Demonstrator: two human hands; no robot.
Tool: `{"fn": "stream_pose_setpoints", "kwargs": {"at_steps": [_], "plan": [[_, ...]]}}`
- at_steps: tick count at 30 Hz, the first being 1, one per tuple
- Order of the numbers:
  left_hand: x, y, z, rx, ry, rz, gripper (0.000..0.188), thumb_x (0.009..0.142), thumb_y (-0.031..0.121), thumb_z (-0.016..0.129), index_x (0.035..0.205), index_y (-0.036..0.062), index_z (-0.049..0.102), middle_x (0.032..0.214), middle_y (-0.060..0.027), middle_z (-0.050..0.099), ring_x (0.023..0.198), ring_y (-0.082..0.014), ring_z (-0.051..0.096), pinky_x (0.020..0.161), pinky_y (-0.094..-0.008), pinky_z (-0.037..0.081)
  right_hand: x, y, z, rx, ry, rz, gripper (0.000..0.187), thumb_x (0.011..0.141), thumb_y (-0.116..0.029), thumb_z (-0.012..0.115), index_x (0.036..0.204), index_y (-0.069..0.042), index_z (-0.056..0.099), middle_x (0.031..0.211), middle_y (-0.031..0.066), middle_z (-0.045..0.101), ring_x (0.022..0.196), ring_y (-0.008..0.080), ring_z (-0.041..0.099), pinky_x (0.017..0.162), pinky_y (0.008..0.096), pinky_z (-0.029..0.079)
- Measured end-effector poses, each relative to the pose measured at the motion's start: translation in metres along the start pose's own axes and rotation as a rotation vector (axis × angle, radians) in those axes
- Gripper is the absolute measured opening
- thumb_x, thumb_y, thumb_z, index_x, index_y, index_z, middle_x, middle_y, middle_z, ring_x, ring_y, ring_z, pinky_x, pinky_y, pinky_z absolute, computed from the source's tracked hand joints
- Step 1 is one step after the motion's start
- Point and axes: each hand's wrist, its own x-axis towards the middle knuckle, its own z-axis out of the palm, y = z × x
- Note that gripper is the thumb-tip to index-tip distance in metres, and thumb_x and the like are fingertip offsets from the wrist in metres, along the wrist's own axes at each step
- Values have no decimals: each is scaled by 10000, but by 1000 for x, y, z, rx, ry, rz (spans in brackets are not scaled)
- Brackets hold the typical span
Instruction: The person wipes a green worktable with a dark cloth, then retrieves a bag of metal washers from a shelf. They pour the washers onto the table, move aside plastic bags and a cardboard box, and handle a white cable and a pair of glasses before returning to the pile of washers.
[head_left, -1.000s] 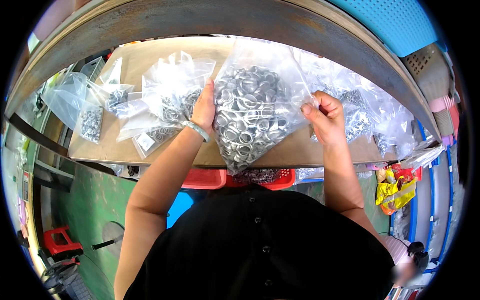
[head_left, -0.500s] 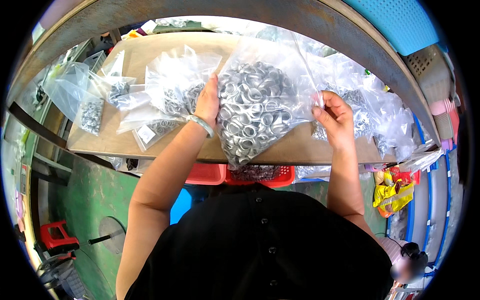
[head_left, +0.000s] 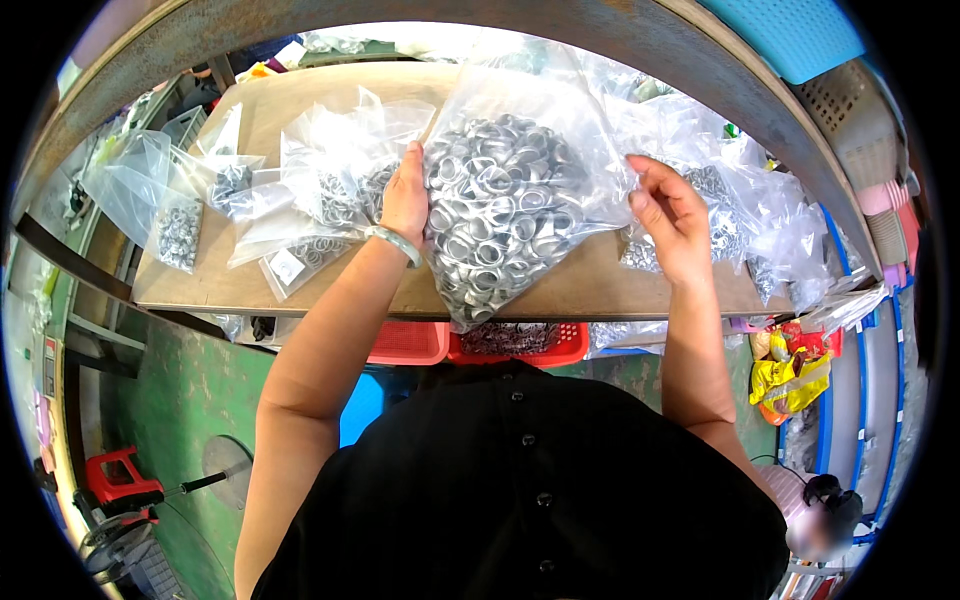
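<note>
A big clear plastic bag (head_left: 505,215) full of silvery metal rings stands tilted on the wooden table, its lower corner at the front edge. My left hand (head_left: 404,200), a pale bangle at its wrist, grips the bag's left side; part of its fingers is hidden. By the bag's right edge is my right hand (head_left: 678,220), thumb and forefinger apart beside the loose plastic. Left of my left hand lies another clear bag of rings (head_left: 345,190), with a small labelled bag (head_left: 290,268) before it. More clear bags of metal parts (head_left: 700,190) lie behind my right hand.
A rusty metal beam (head_left: 480,12) arches across the far side. Red baskets (head_left: 410,342) stand below the table's front edge (head_left: 330,305). A small bag of parts (head_left: 178,235) sits at the table's left end. Blue-edged shelving (head_left: 845,400) and a person (head_left: 820,510) are at the right.
My right thumb and forefinger have parted from their pinch on the bag's right edge. My left hand and the big bag have shifted slightly left in view.
</note>
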Motion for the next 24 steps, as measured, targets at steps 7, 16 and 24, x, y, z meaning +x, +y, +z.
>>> {"fn": "stream_pose_setpoints", "kwargs": {"at_steps": [7, 16, 24], "plan": [[10, -7, -8, 50, 49, 45, 523, 898, 422, 359, 1109, -37, 496, 1019, -106, 571, 886, -172, 550, 778, -275, 432, 75, -17, 13, -218, -199, -294, 226, 825, -28, 494, 1042, -6, 550, 856, 81, 579, 726, 134, 528, 666, 245, 428], [-8, 3, -7, 613, 165, 455, 487, 903, 343, 389, 1152, -70, 451, 1058, -161, 548, 944, -191, 515, 829, -281, 393, 109, -37, 36, -165, -905, 308, 250, 781, -2, 516, 1022, -24, 580, 892, 87, 607, 558, 133, 570, 512, 254, 479], [-29, 12, -7, 717, 99, 655, 385, 885, 247, 453, 1137, -44, 468, 1064, -166, 535, 952, -198, 513, 824, -287, 398, 124, 12, 75, -419, -731, -266, 289, 688, -74, 645, 975, -74, 611, 905, 80, 626, 857, 177, 583, 757, 304, 466]]}}
